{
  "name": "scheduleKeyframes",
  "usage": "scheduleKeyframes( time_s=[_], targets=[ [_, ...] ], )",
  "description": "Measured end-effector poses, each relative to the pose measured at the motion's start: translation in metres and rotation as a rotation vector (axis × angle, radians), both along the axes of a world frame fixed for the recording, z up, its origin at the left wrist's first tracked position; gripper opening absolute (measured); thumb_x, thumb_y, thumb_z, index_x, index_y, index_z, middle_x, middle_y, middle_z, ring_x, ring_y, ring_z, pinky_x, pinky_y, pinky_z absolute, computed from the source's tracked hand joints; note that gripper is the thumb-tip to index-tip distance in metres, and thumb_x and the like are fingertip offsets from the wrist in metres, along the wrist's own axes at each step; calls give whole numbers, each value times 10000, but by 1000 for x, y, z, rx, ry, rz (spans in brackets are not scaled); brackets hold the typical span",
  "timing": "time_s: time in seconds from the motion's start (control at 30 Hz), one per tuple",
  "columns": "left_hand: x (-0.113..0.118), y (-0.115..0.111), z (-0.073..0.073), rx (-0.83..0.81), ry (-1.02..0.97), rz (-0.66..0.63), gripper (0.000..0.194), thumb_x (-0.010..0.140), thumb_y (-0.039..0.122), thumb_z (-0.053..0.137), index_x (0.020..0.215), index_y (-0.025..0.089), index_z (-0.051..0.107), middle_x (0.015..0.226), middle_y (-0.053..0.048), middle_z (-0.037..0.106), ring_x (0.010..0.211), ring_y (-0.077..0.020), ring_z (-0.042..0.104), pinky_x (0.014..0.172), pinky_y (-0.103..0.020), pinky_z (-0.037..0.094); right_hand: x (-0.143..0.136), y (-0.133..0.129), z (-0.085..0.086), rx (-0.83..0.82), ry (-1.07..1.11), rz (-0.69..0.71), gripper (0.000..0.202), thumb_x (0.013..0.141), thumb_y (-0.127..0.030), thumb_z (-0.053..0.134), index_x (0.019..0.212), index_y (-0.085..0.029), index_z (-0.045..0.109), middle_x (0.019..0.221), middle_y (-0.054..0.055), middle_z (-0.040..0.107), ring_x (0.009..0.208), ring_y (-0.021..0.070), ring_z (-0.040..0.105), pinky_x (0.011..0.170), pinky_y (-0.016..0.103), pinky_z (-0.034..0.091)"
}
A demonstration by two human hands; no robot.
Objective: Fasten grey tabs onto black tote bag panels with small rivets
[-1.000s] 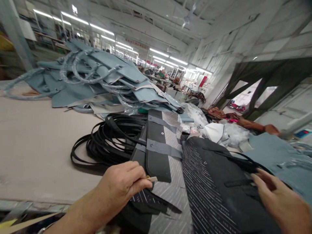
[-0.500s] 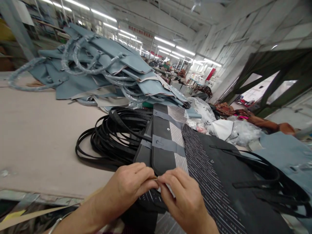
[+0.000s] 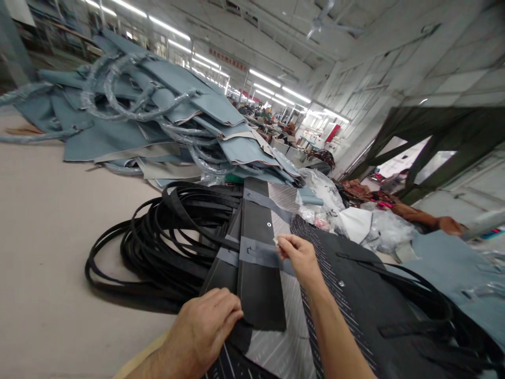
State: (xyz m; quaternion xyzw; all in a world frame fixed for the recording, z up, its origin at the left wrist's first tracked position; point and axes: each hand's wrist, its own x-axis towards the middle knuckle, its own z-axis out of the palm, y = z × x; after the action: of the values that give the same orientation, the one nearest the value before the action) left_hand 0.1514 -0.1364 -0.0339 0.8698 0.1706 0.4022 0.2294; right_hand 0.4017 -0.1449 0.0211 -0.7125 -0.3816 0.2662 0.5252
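Observation:
Black panels (image 3: 258, 300) with grey bands (image 3: 256, 251) across them lie over patterned grey lining in the middle. My right hand (image 3: 298, 255) is raised over the right end of the lower band, its fingers pinched on something small and pale that I cannot make out. Near the lower left edge of the panels, my left hand (image 3: 209, 321) is closed; whatever its fingertips hold, if anything, is hidden. A bundle of looped black straps (image 3: 158, 247) spreads out left of the panels. Right of them lies a black piece with white-striped lining (image 3: 355, 268).
Blue-grey bag pieces with plastic-wrapped handles (image 3: 169, 100) are heaped at the back of the table (image 3: 43, 221). Clear plastic bags (image 3: 389, 229) and brown material (image 3: 424, 216) lie at the back right. More blue-grey material (image 3: 450, 263) is at the right.
My hands have come apart. The right one has moved up and away to the lower grey band; the left one has shifted slightly down and left. The view has shifted too.

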Motion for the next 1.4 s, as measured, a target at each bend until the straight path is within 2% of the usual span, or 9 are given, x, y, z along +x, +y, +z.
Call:
scheduleKeyframes(
  time_s=[0.1, 0.23, 0.57, 0.7, 0.8, 0.97, 1.07, 1.23, 1.4],
  targets=[
    [3, 3, -17, 14, 9, 14, 210, 1042, 198, 381, 896, 225, 530, 722, 12, 594, 638, -159, 581, 564, -269, 408, 29, 38, -10, -10, 39, -9, 422, 602, -525, 767, 750, -137, 695, 583, 13, 610, 493, 107, 515, 453, 227, 403],
    [-1, 5, -24, 53, -39, -2, 169, 1021, 173, 409, 907, 223, 524, 711, 11, 590, 615, -154, 572, 549, -253, 416, 45, 67, -23, -82, 37, 8, 367, 584, -466, 779, 704, -133, 679, 513, -2, 573, 425, 82, 459, 388, 199, 338],
    [-3, 4, -30, 31, -15, 9, 168, 1005, 144, 436, 904, 207, 554, 717, -8, 605, 621, -150, 582, 572, -241, 452, 59, 84, -41, -315, -109, -7, 287, 658, -366, 792, 787, -175, 622, 470, -49, 559, 377, 103, 501, 359, 194, 389],
    [-5, 3, -29, 11, 10, 3, 157, 1000, 139, 436, 913, 206, 547, 738, -12, 606, 647, -154, 586, 588, -248, 457, 56, 71, -28, -317, -271, -90, 354, 659, -422, 810, 809, -181, 598, 474, -38, 561, 409, 146, 532, 398, 246, 424],
    [-6, 2, -25, 1, 19, 12, 157, 994, 136, 431, 899, 210, 532, 732, -10, 598, 649, -160, 584, 573, -256, 449, 23, 57, -11, -187, -404, -98, 287, 772, -450, 720, 851, -183, 652, 669, 13, 653, 627, 171, 624, 620, 296, 523],
    [-8, 0, -16, 2, -4, 38, 168, 971, 123, 415, 913, 213, 546, 740, -13, 622, 654, -165, 607, 559, -258, 460, -58, 38, 3, -41, -787, 352, 237, 831, -370, 744, 1019, -227, 749, 1133, 82, 666, 997, 228, 636, 917, 370, 502],
    [-8, 3, -13, -30, -47, 17, 174, 968, 125, 424, 958, 214, 573, 757, -9, 646, 666, -158, 628, 579, -243, 485, -81, 36, -2, -92, -969, 364, 143, 903, -319, 690, 973, -202, 731, 1056, 90, 674, 1018, 250, 616, 906, 382, 502],
    [-10, 8, -14, -124, -100, -82, 191, 988, 179, 476, 979, 237, 658, 785, 16, 696, 705, -126, 676, 637, -190, 524, -77, 33, 6, 2, -1196, 292, 217, 1002, -209, 451, 893, -187, 638, 915, 98, 667, 893, 246, 588, 811, 363, 489],
    [-17, 11, -3, -263, -121, -102, 178, 965, 265, 569, 862, 248, 713, 768, 36, 729, 702, -110, 710, 661, -138, 536, -35, -10, 56, 190, -972, -61, 286, 994, -336, 399, 899, -191, 625, 820, 62, 657, 763, 201, 603, 743, 308, 460]
  ],
)
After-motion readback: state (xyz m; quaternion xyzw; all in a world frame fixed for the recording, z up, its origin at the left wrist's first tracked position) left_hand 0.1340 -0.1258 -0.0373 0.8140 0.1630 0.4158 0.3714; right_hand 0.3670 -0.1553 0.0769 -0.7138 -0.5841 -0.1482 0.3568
